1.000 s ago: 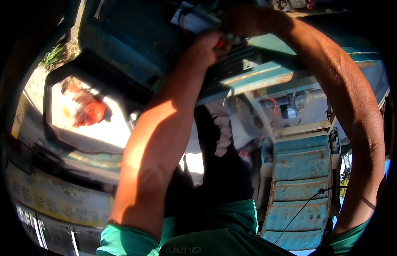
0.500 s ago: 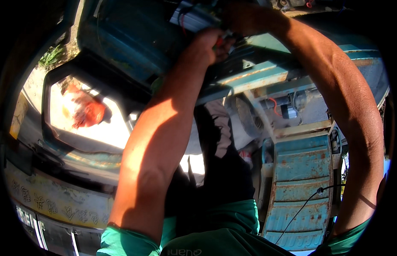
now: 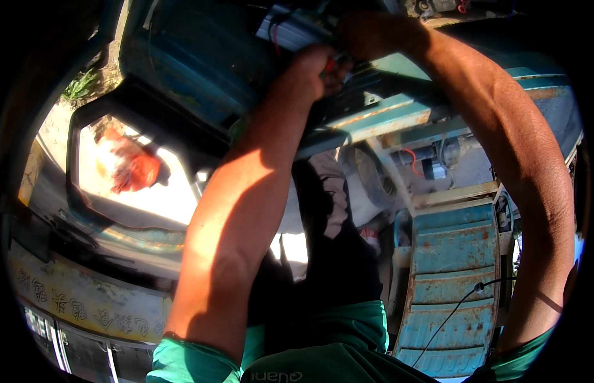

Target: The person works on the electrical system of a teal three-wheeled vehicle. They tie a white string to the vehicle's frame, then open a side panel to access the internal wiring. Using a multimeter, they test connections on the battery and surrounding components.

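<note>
Both my arms reach far forward into a shaded bay of a worn blue metal vehicle frame. My left hand [image 3: 321, 69] is closed, its fingers curled round something small with a red part, too dim to name. Just beyond it lies a silver finned metal box [image 3: 289, 29], with a red wire [image 3: 275, 37] looping over its side. My right hand [image 3: 364, 37] comes in from the right, beside the box and close to the left hand. Deep shadow hides its fingers and anything in them.
A rusty blue beam [image 3: 380, 118] crosses below my hands. A ribbed blue panel [image 3: 447, 274], with a black cable [image 3: 459, 303] over it, stands at lower right. An orange wire [image 3: 412, 163] hangs in the frame. To the left is a dark-edged opening [image 3: 73, 159] onto sunlit ground.
Both hands stay close together beside the finned box, with only slight movement. The surroundings on the left have shifted a little to the right in the view.
</note>
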`<move>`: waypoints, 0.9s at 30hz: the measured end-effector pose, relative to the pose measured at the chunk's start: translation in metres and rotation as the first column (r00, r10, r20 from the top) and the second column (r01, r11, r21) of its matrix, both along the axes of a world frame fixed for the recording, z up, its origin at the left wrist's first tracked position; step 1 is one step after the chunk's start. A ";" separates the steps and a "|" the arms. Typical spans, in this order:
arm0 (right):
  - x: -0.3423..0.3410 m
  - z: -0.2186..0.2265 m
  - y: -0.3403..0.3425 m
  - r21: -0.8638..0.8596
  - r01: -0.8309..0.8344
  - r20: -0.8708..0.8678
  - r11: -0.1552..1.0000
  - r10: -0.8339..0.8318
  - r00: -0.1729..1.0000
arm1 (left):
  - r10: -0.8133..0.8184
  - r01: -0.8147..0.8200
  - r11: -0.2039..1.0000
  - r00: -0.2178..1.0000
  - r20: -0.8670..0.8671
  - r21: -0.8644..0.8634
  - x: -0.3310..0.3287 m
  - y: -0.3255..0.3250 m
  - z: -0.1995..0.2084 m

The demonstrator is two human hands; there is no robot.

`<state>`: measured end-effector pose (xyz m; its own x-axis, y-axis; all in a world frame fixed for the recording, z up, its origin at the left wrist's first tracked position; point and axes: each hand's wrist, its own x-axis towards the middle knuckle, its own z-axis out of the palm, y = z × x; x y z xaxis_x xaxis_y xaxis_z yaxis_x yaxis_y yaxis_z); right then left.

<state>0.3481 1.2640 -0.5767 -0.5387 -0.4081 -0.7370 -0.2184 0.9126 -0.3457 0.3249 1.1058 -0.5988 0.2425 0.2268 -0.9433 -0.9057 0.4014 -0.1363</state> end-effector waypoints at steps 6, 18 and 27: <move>0.003 -0.002 0.000 0.028 0.142 0.127 0.989 -0.145 0.981 | -0.052 0.049 0.997 0.997 -0.056 -0.052 0.004 0.003 0.006; -0.005 0.008 0.002 0.034 0.180 0.208 0.983 -0.183 0.961 | -0.756 0.860 0.409 0.132 -0.641 -0.305 0.016 0.002 0.006; -0.008 -0.006 0.008 -0.072 0.062 0.128 0.996 -0.052 0.990 | -0.597 0.619 0.663 0.099 -0.796 -0.421 0.033 -0.010 0.009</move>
